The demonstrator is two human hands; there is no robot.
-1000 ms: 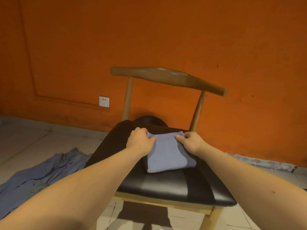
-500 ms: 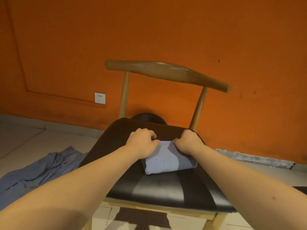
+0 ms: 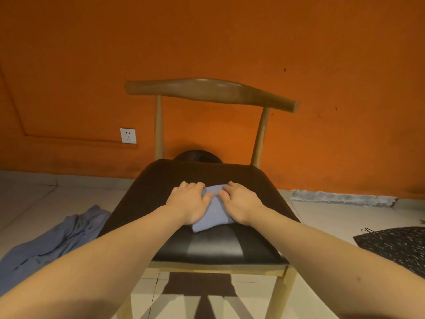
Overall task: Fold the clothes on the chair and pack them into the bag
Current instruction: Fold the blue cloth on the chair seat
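A small folded light-blue cloth (image 3: 212, 216) lies in the middle of the black seat of a wooden chair (image 3: 207, 247). My left hand (image 3: 189, 202) rests on its left half, fingers curled over the far edge. Over its right half my right hand (image 3: 240, 202) lies flat, pressing down. Both hands cover most of the cloth. A dark speckled bag (image 3: 395, 247) lies flat on the floor at the right. A crumpled blue garment (image 3: 55, 240) lies on the floor to the left of the chair.
The chair stands against an orange wall with a white socket (image 3: 128, 135) low on the left. Pale floor tiles surround the chair. A grey strip (image 3: 342, 198) runs along the wall base at the right.
The cloth has been folded smaller, and both hands have closed in over it and press it down. The view has tilted, and the bag has come into sight at the right.
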